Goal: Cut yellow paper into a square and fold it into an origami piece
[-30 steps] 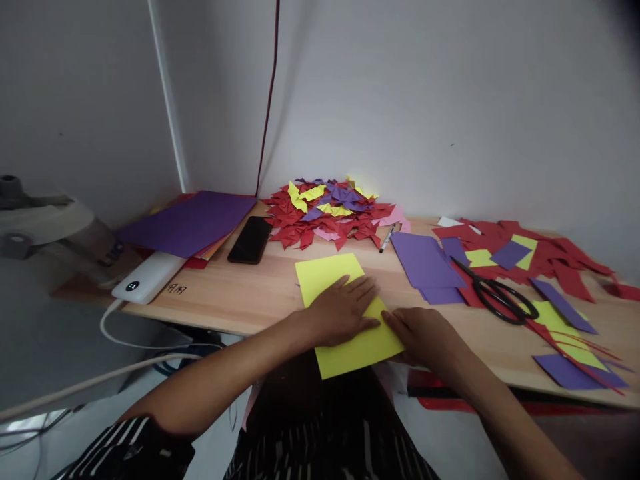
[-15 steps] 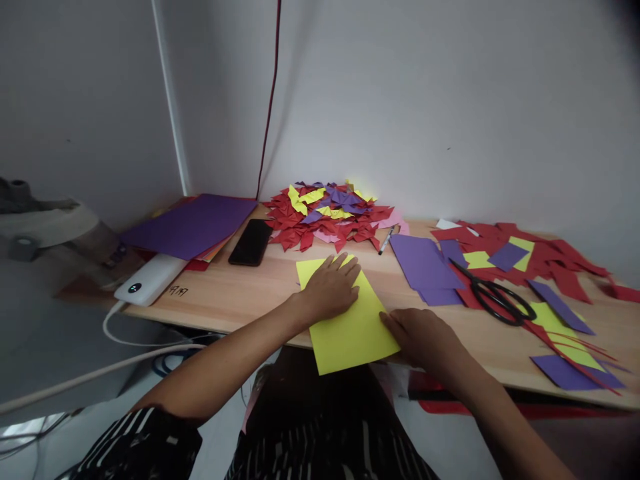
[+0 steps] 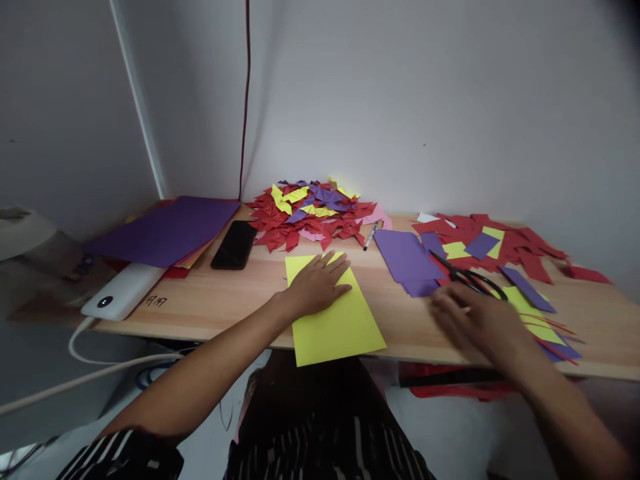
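My left hand [image 3: 316,285] lies flat with fingers spread on the upper part of a yellow paper sheet [image 3: 335,323] that overhangs the front edge of the wooden table [image 3: 225,293]. My right hand [image 3: 475,322] hovers over the table to the right, blurred by motion, fingers loosely apart, holding nothing I can see. It is just in front of the black scissors [image 3: 467,279], which lie on purple and red paper scraps.
A heap of folded red, purple and yellow paper pieces [image 3: 313,212] sits at the back by the wall. Left of it lie a black phone [image 3: 234,244], a purple sheet stack [image 3: 165,230] and a white power bank [image 3: 120,291]. A pen [image 3: 371,236] and loose purple sheets [image 3: 407,259] lie right.
My right hand left the yellow sheet's right edge and swung right toward the scissors. My left hand stayed on the sheet. The view shifted slightly right.
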`<act>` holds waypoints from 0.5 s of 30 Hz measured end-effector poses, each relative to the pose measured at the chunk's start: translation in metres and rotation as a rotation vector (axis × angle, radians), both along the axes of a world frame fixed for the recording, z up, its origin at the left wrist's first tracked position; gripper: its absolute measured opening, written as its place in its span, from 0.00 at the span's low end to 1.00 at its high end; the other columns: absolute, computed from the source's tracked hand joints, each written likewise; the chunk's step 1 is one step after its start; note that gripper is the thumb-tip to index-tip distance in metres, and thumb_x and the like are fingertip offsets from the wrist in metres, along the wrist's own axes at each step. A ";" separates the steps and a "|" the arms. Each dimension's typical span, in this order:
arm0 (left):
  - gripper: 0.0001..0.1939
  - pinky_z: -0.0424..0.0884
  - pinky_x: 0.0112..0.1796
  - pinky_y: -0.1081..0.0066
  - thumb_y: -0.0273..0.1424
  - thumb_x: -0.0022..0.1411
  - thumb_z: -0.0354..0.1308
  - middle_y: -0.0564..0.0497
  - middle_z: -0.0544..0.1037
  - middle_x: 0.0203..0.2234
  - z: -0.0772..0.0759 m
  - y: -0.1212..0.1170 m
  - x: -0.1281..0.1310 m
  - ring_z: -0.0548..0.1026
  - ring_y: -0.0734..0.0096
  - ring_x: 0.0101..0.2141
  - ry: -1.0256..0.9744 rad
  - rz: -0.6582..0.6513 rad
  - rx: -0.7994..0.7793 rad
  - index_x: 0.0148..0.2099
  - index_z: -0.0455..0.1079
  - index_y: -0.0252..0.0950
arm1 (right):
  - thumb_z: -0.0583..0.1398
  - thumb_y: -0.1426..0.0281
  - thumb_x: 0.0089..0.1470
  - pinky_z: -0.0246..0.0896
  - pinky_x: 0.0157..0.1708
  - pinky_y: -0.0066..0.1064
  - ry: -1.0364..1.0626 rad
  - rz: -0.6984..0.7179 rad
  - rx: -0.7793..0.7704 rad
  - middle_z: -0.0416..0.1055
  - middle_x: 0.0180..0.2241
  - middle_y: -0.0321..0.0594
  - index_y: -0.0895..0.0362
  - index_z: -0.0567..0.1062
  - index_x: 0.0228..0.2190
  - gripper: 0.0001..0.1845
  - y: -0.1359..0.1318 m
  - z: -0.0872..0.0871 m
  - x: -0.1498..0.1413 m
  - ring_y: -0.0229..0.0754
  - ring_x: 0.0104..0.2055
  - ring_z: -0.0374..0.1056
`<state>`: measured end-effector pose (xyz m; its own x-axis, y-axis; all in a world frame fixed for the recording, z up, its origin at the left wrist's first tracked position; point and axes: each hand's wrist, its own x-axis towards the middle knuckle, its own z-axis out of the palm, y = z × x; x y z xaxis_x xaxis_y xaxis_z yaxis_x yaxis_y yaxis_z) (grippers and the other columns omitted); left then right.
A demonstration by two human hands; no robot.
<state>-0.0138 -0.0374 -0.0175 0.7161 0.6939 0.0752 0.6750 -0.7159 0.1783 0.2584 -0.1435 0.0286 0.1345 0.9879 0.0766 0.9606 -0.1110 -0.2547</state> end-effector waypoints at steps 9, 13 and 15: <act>0.30 0.47 0.64 0.57 0.45 0.70 0.38 0.48 0.51 0.68 -0.005 0.002 -0.001 0.46 0.57 0.67 -0.036 -0.020 0.024 0.68 0.51 0.36 | 0.57 0.69 0.56 0.53 0.29 0.34 -0.199 -0.138 -0.171 0.76 0.35 0.59 0.64 0.77 0.37 0.13 0.036 -0.005 0.104 0.44 0.31 0.70; 0.31 0.46 0.64 0.57 0.45 0.70 0.39 0.47 0.51 0.68 -0.006 0.003 0.000 0.46 0.57 0.67 -0.032 -0.016 0.010 0.68 0.51 0.34 | 0.59 0.72 0.53 0.53 0.30 0.32 -0.129 -0.020 -0.176 0.76 0.34 0.56 0.67 0.76 0.40 0.13 0.051 -0.013 0.120 0.38 0.28 0.68; 0.31 0.46 0.64 0.57 0.45 0.70 0.40 0.46 0.52 0.67 -0.006 0.003 0.000 0.47 0.56 0.67 -0.035 -0.015 0.015 0.68 0.52 0.34 | 0.60 0.73 0.51 0.54 0.30 0.31 -0.059 -0.011 -0.220 0.76 0.31 0.53 0.69 0.75 0.40 0.15 0.058 -0.010 0.121 0.36 0.27 0.66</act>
